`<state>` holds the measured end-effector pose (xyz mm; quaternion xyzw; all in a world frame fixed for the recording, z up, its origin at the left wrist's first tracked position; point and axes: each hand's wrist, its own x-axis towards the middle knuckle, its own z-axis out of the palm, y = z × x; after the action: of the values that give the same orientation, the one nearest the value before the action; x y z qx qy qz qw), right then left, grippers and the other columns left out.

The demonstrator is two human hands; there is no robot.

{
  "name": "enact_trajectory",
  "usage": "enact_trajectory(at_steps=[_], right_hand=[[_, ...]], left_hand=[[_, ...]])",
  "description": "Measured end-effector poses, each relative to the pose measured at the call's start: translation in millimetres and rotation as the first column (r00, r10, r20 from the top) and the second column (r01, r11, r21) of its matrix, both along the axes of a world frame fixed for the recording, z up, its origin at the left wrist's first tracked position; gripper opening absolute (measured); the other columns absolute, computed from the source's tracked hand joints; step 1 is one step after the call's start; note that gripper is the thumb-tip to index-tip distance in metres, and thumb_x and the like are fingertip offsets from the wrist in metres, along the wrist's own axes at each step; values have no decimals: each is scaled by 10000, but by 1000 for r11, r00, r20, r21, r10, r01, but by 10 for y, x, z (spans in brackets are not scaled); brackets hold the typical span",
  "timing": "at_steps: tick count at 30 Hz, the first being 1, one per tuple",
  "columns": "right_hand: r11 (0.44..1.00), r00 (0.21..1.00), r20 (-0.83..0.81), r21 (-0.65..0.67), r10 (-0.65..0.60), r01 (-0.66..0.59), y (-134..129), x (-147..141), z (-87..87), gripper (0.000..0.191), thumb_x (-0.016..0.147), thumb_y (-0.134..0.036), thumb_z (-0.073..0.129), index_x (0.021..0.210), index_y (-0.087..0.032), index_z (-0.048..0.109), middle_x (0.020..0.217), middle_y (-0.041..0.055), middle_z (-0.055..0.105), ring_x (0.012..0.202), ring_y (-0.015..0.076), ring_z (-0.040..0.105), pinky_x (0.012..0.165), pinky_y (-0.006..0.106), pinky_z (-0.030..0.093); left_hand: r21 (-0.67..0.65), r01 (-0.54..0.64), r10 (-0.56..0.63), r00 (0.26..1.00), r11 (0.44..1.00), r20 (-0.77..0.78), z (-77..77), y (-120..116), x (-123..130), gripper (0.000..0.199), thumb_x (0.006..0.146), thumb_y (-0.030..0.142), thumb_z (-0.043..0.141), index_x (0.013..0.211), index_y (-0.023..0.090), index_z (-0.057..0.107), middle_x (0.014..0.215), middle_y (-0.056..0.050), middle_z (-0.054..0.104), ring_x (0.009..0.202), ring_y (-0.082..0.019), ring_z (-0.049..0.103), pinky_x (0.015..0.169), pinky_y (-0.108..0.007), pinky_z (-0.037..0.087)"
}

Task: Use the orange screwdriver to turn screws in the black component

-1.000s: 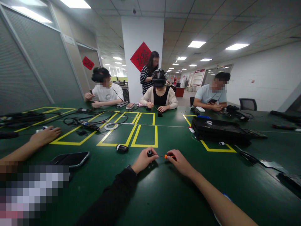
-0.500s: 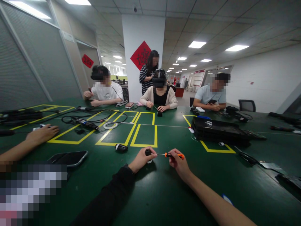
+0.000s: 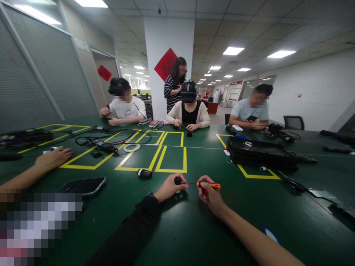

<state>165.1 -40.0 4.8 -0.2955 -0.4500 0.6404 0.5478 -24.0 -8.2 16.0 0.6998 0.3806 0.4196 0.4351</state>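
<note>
My right hand [image 3: 210, 197] pinches an orange-and-black screwdriver [image 3: 215, 186], held nearly level with its thin shaft pointing left. My left hand [image 3: 169, 187] is closed around a small black cylindrical part [image 3: 176, 180], mostly covered by the fingers. The shaft's tip reaches this part, though whether it sits inside or only touches cannot be made out. Both hands are just above the green table [image 3: 177, 229]. Beyond my left hand lies a small black-and-white object [image 3: 144, 173].
Yellow tape outlines [image 3: 171, 171] mark the table. A phone [image 3: 85, 186] and another person's hand [image 3: 55, 158] are at the left, with tangled black cables [image 3: 104, 145] behind. Stacked black trays [image 3: 257, 151] stand at the right. Co-workers sit across the table, one person standing behind.
The view has shifted slightly. A whitish bit that showed under my left hand is no longer visible, and the black part's end is turned a little. Both hands keep their grip.
</note>
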Motion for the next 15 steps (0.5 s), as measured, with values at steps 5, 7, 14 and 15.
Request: enact_trajectory(at_steps=[5,7,14,15], right_hand=[[994,999,-4,103,-37,37,-19,-1,20,62,666,-126,589,678,-173,552,592,-45,479,486,55,423,467,185,340],[994,999,20,106,-39,37,-29,-8,45,72,738,-220,555,727,-160,594,631,-19,499,530,75,461,506,207,372],[993,984,157,97,-86,71,-114,-46,54,202,824,-338,478,962,-200,530,521,-53,480,418,96,440,416,215,358],[992,982,169,109,-88,71,-124,-46,60,156,818,-323,488,914,-205,524,515,-57,479,410,95,438,413,214,357]], left_hand=[[4,-3,3,999,1000,-40,-13,7,8,264,597,324,716,684,127,562,645,5,591,602,-105,521,591,-215,390],[10,-31,31,999,999,-43,-31,15,20,266,599,329,713,666,128,552,620,11,581,576,-99,514,570,-212,386],[-6,31,-31,996,999,85,-11,-9,63,217,679,245,648,848,121,591,818,-66,664,771,-161,612,726,-282,457],[-22,57,-55,993,998,105,-8,-11,64,230,687,235,639,880,122,586,853,-79,669,801,-170,618,747,-298,463]])
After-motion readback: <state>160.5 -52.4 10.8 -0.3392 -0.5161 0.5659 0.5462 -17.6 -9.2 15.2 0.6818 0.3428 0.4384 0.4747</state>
